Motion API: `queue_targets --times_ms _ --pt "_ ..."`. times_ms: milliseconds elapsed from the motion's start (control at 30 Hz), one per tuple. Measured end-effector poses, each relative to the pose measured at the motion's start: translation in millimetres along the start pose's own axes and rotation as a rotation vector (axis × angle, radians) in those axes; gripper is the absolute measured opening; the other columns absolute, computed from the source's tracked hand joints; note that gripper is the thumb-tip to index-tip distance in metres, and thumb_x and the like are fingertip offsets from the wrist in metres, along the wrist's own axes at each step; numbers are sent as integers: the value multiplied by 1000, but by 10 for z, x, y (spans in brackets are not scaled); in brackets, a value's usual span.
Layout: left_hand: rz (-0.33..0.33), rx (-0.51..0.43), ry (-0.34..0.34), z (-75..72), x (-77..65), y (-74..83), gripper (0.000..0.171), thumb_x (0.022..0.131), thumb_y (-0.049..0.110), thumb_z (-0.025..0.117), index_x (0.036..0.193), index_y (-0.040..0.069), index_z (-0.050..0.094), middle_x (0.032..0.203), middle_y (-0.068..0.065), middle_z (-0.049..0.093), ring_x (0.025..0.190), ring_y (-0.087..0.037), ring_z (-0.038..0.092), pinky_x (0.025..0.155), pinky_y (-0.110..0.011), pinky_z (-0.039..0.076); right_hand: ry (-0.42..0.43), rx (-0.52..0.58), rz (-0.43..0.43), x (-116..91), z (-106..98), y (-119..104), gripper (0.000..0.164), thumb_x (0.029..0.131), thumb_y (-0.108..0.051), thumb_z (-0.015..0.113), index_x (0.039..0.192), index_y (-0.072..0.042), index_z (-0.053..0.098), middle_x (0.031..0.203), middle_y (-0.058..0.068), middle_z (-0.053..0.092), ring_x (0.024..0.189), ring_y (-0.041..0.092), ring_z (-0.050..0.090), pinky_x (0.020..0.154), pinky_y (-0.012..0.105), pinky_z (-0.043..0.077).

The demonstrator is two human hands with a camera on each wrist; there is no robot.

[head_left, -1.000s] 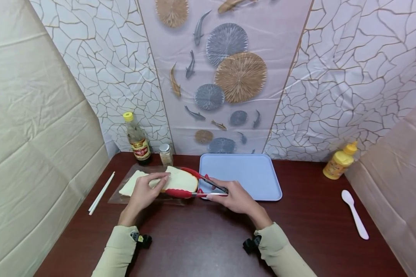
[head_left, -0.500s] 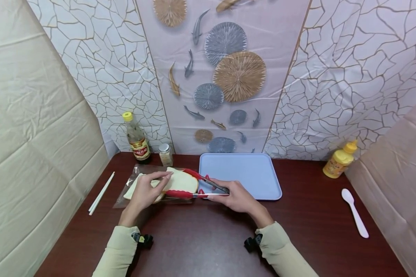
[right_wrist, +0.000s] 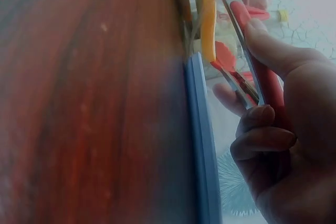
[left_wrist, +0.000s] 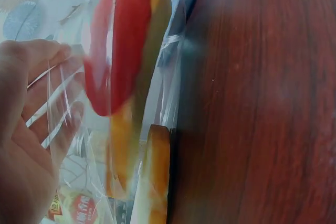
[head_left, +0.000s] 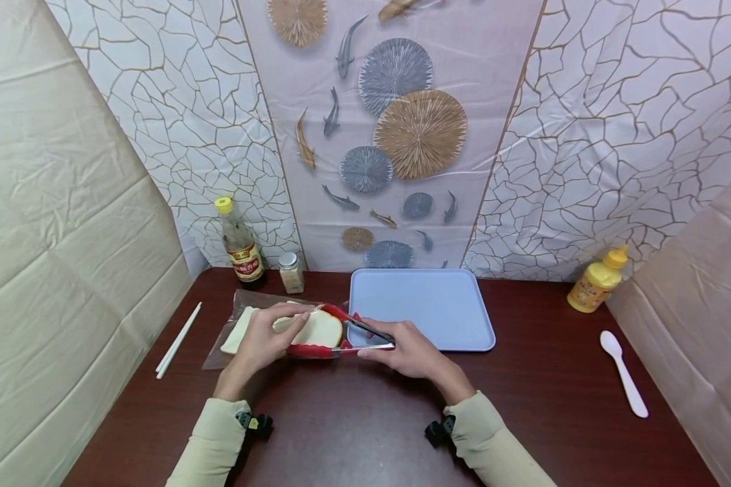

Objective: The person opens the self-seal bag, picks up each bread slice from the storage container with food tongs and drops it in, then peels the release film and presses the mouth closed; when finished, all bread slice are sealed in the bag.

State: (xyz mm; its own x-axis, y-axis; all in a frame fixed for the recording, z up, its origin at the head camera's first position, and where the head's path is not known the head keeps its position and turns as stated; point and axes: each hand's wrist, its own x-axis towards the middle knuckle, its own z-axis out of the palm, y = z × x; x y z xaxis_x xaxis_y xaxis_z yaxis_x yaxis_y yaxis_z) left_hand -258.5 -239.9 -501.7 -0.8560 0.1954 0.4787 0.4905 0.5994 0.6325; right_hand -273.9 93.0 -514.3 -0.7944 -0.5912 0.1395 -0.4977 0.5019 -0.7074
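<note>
My left hand point(head_left: 260, 343) pinches the edge of a clear plastic bag point(left_wrist: 65, 95) between thumb and fingers. My right hand point(head_left: 409, 349) grips red-and-metal tongs point(head_left: 309, 351) by their handles. Between the spread tong tips is a bread slice point(head_left: 321, 330) with an orange-brown crust, partly covered by my left fingers. From the left wrist side, a red tong tip point(left_wrist: 119, 45) shows behind the film, beside the slice's crust. Another bread slice point(head_left: 237, 333) lies in the bag, left of my left hand. How far the tongs reach into the bag I cannot tell.
A blue tray point(head_left: 420, 304) lies right of the bread. Behind stand a sauce bottle point(head_left: 244, 253) with a yellow cap and a small jar point(head_left: 291, 274). White chopsticks point(head_left: 179, 340) lie left; a yellow squeeze bottle point(head_left: 598, 281) and white spoon point(head_left: 624, 375) are right.
The tongs and the slice between them have shifted slightly left and lower. My left hand has moved a little right, and the bag has slid right around the bread.
</note>
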Motion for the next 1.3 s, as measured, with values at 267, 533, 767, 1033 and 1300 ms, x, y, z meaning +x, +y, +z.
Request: queue_targets --times_ms 267,533,767,1033,1300 --pt "5 22 -25 23 -16 -68 21 101 23 79 122 20 84 127 -1 81 124 -22 74 110 -49 56 -36 -1 -21 30 68 -32 73 97 -56 78 160 -27 55 155 2 64 115 13 68 98 36 57" --pt "1 47 -88 18 -43 -138 22 100 21 80 122 22 84 126 3 81 126 -21 74 112 -52 56 -37 -8 -47 116 160 -53 73 97 -57 77 160 -27 55 155 1 64 129 9 67 106 37 58" --pt "34 55 -67 -10 -43 -142 20 102 22 79 121 22 84 125 5 81 125 -20 74 110 -50 56 -20 10 -66 256 247 -139 72 99 -55 76 160 -25 54 151 4 67 114 16 71 93 35 58" --pt "108 55 -27 4 4 -107 20 100 16 79 120 20 85 124 3 81 123 -21 75 109 -47 56 -21 13 -84 426 409 -222 72 100 -54 74 162 -23 52 155 6 63 127 17 71 99 35 59" --pt "124 28 -15 15 37 -79 18 101 19 79 118 19 85 122 3 82 122 -19 75 110 -33 54 9 -36 -120 568 545 -330 71 101 -47 77 160 -15 54 154 8 64 133 18 68 106 38 59"
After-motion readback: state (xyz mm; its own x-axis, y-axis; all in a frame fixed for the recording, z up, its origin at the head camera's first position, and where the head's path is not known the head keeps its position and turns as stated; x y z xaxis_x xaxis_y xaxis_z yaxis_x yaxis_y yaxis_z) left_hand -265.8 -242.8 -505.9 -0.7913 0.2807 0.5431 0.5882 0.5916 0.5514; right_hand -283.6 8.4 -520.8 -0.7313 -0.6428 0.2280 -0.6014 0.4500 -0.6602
